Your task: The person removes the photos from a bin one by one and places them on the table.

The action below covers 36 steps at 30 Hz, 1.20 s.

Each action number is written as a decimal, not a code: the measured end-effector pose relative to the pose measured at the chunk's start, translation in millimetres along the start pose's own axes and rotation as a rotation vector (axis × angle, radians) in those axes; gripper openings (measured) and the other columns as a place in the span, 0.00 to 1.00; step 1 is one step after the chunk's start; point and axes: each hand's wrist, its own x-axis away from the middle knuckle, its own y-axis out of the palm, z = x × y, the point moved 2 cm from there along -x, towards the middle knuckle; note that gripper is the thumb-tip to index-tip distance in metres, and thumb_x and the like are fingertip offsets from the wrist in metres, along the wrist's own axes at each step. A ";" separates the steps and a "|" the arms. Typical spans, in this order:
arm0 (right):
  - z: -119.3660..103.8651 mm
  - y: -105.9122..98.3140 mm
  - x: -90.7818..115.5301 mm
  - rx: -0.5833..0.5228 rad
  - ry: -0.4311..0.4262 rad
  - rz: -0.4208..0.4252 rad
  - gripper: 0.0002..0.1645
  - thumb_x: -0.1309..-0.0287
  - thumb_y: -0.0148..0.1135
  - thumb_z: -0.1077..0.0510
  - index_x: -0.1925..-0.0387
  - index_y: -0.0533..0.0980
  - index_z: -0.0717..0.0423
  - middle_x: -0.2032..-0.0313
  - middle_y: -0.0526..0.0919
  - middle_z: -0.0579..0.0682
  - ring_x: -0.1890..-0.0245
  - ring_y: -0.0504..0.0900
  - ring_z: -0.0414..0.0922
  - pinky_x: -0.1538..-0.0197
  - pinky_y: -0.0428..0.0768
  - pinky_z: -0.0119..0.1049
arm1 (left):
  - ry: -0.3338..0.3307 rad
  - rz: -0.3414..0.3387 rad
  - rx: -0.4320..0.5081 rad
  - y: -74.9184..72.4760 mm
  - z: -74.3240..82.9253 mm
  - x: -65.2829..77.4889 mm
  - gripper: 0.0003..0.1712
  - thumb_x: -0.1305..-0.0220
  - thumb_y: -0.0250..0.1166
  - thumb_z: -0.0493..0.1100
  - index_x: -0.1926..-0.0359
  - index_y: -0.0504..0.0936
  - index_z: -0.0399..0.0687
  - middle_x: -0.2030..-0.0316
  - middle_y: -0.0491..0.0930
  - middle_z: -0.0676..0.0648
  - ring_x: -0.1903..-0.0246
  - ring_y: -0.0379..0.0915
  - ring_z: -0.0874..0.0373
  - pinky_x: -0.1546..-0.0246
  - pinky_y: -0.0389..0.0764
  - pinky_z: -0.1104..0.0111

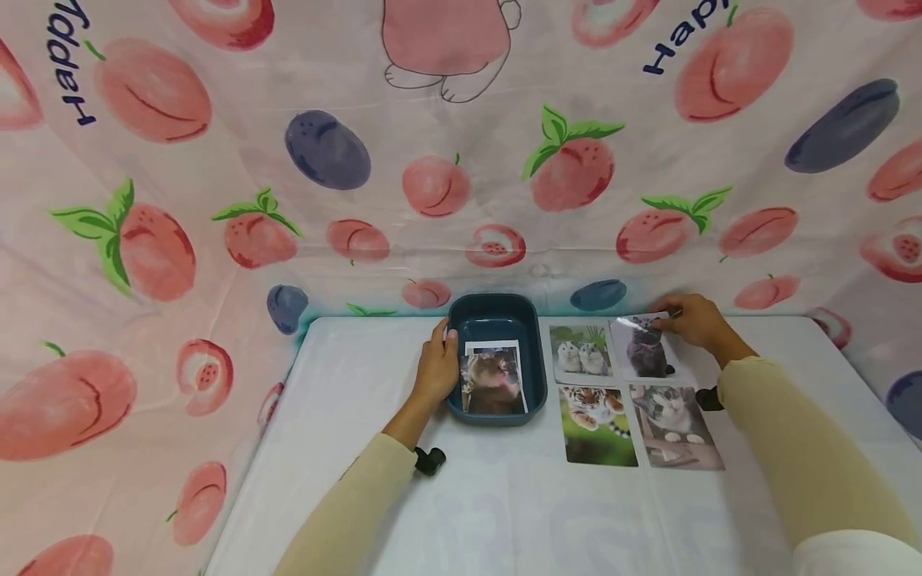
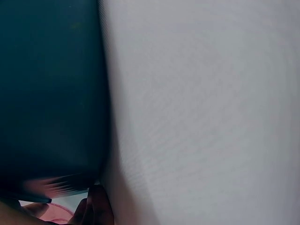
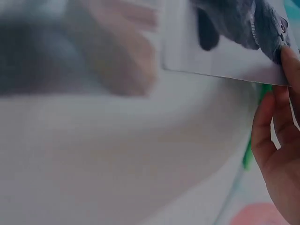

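My left hand (image 1: 436, 364) grips the left side of a dark teal plastic basin (image 1: 542, 360), with its thumb near the rim. In the left wrist view the wall of the basin (image 2: 51, 93) fills the left side, and fingers (image 2: 96, 206) show at its lower end. Inside the basin lie photo cards, the top one a brownish picture (image 1: 493, 380). At the back right, my right hand (image 1: 695, 320) pinches the upper right corner of a photo card of a dark grey cat (image 1: 647, 352). The right wrist view has the thumb over that card (image 3: 234, 61), fingers beneath its edge.
Beside the cat card is a hamster photo card (image 1: 580, 356). In front lie a tiger cub card (image 1: 598, 424) and a tabby kitten card (image 1: 677, 428). The white table (image 1: 504, 504) ends at a fruit-print cloth (image 1: 490, 200) hanging behind it.
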 end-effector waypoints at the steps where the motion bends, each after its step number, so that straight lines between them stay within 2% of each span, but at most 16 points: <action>1: 1.8 3.0 0.1 0.013 0.000 0.008 0.21 0.34 0.68 0.54 0.45 0.82 0.62 0.45 0.78 0.68 0.47 0.78 0.64 0.51 0.80 0.54 | -0.005 -0.005 -0.002 0.4 -0.1 0.5 0.31 0.17 0.42 0.56 0.21 0.58 0.51 0.34 0.70 0.30 0.31 0.66 0.37 0.27 0.62 0.44; 5: 5.9 12.2 1.8 0.028 0.004 0.040 0.20 0.36 0.70 0.56 0.47 0.82 0.63 0.46 0.80 0.70 0.47 0.78 0.66 0.46 0.76 0.62 | -0.014 -0.014 -0.006 1.7 -0.2 2.5 0.31 0.17 0.42 0.57 0.21 0.58 0.52 0.34 0.70 0.31 0.31 0.66 0.38 0.27 0.62 0.43; 14: 5.9 20.7 6.7 0.074 -0.003 0.127 0.16 0.41 0.73 0.60 0.55 0.84 0.66 0.53 0.79 0.68 0.52 0.77 0.63 0.49 0.75 0.61 | 0.044 0.015 -0.019 1.7 2.0 3.9 0.29 0.17 0.43 0.53 0.23 0.61 0.49 0.41 0.75 0.29 0.36 0.70 0.37 0.31 0.66 0.44; 19: -6.8 20.6 2.2 0.113 -0.085 0.158 0.14 0.44 0.74 0.62 0.57 0.83 0.66 0.57 0.80 0.68 0.55 0.77 0.62 0.51 0.75 0.60 | 0.022 0.003 -0.015 0.9 2.1 3.1 0.30 0.17 0.42 0.55 0.22 0.60 0.51 0.39 0.73 0.29 0.35 0.68 0.37 0.30 0.65 0.44; 22: -29.7 20.4 -3.0 0.128 -0.147 0.174 0.15 0.45 0.75 0.62 0.57 0.84 0.65 0.59 0.80 0.66 0.58 0.78 0.60 0.53 0.76 0.59 | 0.024 0.003 -0.012 0.2 2.4 2.3 0.30 0.17 0.42 0.55 0.22 0.60 0.50 0.39 0.73 0.29 0.34 0.68 0.37 0.29 0.64 0.44; 26: -76.9 22.5 -9.2 0.117 -0.209 0.143 0.17 0.43 0.75 0.58 0.54 0.84 0.63 0.58 0.80 0.63 0.58 0.78 0.57 0.53 0.78 0.56 | 0.031 0.006 -0.003 -0.5 2.1 2.3 0.30 0.17 0.43 0.54 0.22 0.60 0.49 0.39 0.73 0.29 0.34 0.68 0.37 0.29 0.64 0.44; 32: -159.0 34.8 -12.5 0.016 -0.278 -0.024 0.21 0.38 0.73 0.51 0.48 0.83 0.59 0.49 0.83 0.60 0.49 0.80 0.56 0.44 0.78 0.56 | 0.025 0.008 -0.003 -0.9 1.2 2.7 0.30 0.17 0.43 0.53 0.22 0.60 0.50 0.38 0.72 0.29 0.34 0.68 0.36 0.29 0.64 0.43; 36: -206.2 46.7 -14.2 0.003 -0.329 -0.156 0.24 0.38 0.71 0.46 0.46 0.83 0.55 0.46 0.83 0.58 0.46 0.82 0.55 0.44 0.80 0.54 | 0.032 0.006 -0.003 -1.1 0.8 2.2 0.30 0.17 0.43 0.53 0.22 0.59 0.49 0.37 0.72 0.28 0.33 0.68 0.36 0.29 0.64 0.43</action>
